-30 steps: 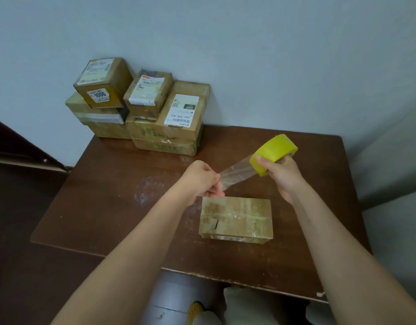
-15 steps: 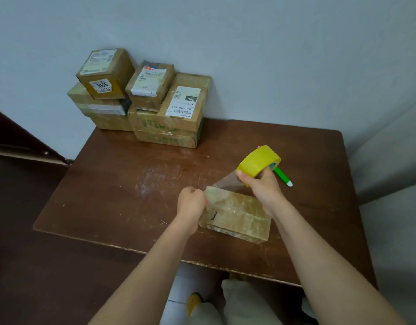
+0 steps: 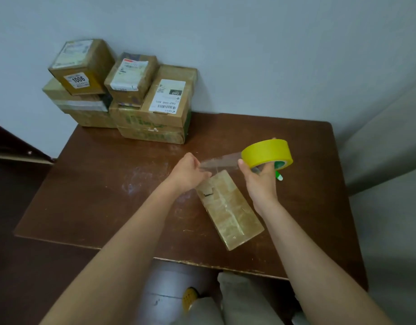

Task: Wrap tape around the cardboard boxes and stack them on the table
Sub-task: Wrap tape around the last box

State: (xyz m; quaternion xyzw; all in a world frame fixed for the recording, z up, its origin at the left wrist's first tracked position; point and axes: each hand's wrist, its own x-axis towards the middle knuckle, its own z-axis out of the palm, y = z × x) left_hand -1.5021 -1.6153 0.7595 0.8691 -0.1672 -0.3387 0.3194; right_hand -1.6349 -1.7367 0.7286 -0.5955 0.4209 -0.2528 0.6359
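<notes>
- Pale wall behind, and a scuffed brown table [image 3: 89, 184] pushed up against it; I see all of this from above through the head camera.
- At the table's far left corner stands the stack of cardboard boxes [image 3: 122, 90], labels facing up, two layers deep as far as I can tell.
- Nearer to me lies the one box [image 3: 229, 207] I am working on, flat on the table between my forearms. Its top already looks glossy with tape.
- That box's long axis runs on a diagonal, from its far end by my left hand down towards the table's near edge on my right.
- My left hand [image 3: 187, 173] has its fingers closed in a pinch on the free end of the clear tape strip [image 3: 219, 161], just above the box's far end.
- My right hand [image 3: 261, 177] grips the yellow tape roll [image 3: 268, 153], thumb on the outer face, fingers through the core, held off the table past that same far end.
- The strip is stretched taut between both hands and crosses the box's long axis.
- As I judge it, the next move is to lower the strip onto that far end; my left hand is the nearer one to press it down.
- A green-and-white pen [image 3: 279, 176] peeks out on the table behind my right hand.
</notes>
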